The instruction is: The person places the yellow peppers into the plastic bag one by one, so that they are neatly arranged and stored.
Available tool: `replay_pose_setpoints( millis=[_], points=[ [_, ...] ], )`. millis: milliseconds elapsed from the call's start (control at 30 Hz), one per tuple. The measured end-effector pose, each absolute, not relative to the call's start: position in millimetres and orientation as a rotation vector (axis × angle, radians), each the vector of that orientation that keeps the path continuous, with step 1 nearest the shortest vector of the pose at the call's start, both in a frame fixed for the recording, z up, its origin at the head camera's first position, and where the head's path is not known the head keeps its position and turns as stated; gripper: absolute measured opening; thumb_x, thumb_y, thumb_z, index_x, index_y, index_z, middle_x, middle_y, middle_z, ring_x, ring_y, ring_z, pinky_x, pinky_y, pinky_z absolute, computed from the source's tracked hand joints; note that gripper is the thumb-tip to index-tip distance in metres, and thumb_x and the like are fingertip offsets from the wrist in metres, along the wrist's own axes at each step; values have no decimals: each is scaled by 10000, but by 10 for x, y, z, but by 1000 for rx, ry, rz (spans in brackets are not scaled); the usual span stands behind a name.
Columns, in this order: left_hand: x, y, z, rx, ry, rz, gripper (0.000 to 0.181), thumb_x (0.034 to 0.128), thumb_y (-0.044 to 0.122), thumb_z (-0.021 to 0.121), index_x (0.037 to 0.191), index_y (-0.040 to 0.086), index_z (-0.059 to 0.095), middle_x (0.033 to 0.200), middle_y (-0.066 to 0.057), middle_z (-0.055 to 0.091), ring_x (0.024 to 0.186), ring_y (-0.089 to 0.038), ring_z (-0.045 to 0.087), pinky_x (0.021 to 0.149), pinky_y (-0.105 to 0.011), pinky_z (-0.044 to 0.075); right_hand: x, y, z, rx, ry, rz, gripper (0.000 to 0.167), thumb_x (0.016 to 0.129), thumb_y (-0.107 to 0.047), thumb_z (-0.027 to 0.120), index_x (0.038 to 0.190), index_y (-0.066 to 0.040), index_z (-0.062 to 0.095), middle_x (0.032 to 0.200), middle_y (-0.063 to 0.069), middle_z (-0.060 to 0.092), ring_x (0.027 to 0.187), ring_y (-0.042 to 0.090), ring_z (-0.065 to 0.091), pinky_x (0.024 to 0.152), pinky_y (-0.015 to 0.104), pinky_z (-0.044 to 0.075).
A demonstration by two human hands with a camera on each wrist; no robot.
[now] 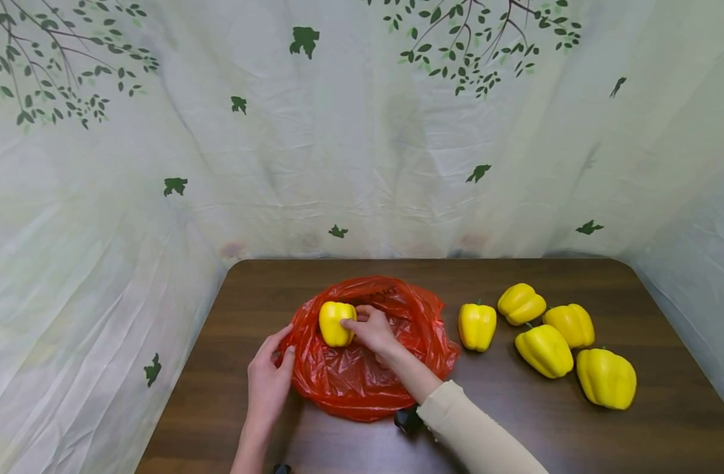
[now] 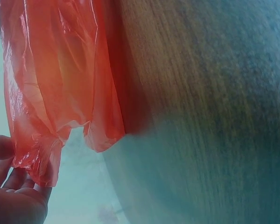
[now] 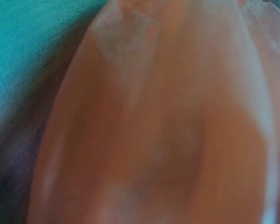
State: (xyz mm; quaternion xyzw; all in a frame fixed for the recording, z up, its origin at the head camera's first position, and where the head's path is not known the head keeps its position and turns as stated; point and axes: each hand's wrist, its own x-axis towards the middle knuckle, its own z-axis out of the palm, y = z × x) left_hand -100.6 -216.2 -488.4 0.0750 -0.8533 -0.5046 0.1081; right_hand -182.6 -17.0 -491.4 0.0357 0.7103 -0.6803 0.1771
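A red plastic bag (image 1: pixel 362 396) lies on the table with its mouth spread wide. My left hand (image 1: pixel 270 376) pinches the bag's left edge; in the left wrist view, the fingers of this left hand (image 2: pixel 19 198) grip a gathered corner of the bag (image 2: pixel 60 88). Over the left part of the opening, a yellow bell pepper (image 1: pixel 333 324) is pinched between the thumb and fingers of my right hand (image 1: pixel 374 330). The right wrist view is filled by blurred red film of the bag (image 3: pixel 154 130), which hides that hand.
Several more yellow bell peppers stand and lie right of the bag, the nearest pepper (image 1: pixel 477 326) close to its edge. They rest on a dark wooden table (image 1: pixel 220 408). Behind it hangs a pale curtain (image 1: pixel 362 145) with leaf prints.
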Motion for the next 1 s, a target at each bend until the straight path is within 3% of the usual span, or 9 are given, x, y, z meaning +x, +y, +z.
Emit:
replay_pose_setpoints(
  millis=[1000],
  points=[
    [-1001, -2180, -4886, 241, -2509, -1482, 399, 971, 43, 597, 1346, 179, 592, 1290, -24, 586, 1067, -195, 595, 811, -181, 516, -1813, -133, -4931, 175, 1966, -1996, 547, 926, -153, 689, 1377, 59, 466, 1237, 205, 558, 1061, 299, 618, 870, 420, 543]
  ],
)
